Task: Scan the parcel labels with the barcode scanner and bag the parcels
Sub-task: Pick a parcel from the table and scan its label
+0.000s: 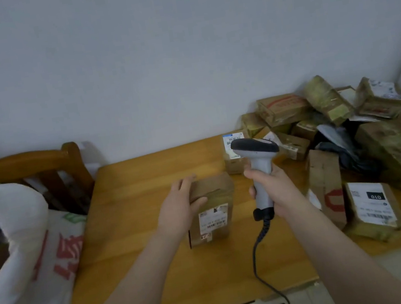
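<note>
The broad honey-coloured wooden tabletop (135, 213) carries the work. Off its left edge slumps a big white woven sack with red printing (11, 232), its mouth gaping, which I take to be the bag for scanned parcels. A jumbled heap of taped brown cardboard parcels (331, 111) fills the far right corner, spilling nearer. Alone at the middle lies the brown cardboard parcel (214, 201) now in hand, its white printed label (213, 219) facing up on the near half. To its right, a grey handheld barcode scanner with a black-topped head (255, 149) stands upright above the tabletop, its black coiled cable (256, 255) trailing off the near edge. The right hand (275, 187) is wrapped tight around the scanner's handle. The left hand (179, 207) lies released, fingers straight, against the parcel's left end, thumb across its top. The parcel looks not yet scanned: the head aims towards the far side, not down at the label. Triggered at this angle, it could instead read the blue-and-white label on a small box (232, 147) just behind it, logging the wrong parcel. The unclenched left hand also gives a weak hold, so the parcel may slide when lifted towards the sack, and the dangling cable could snag on the tabletop edge.
</note>
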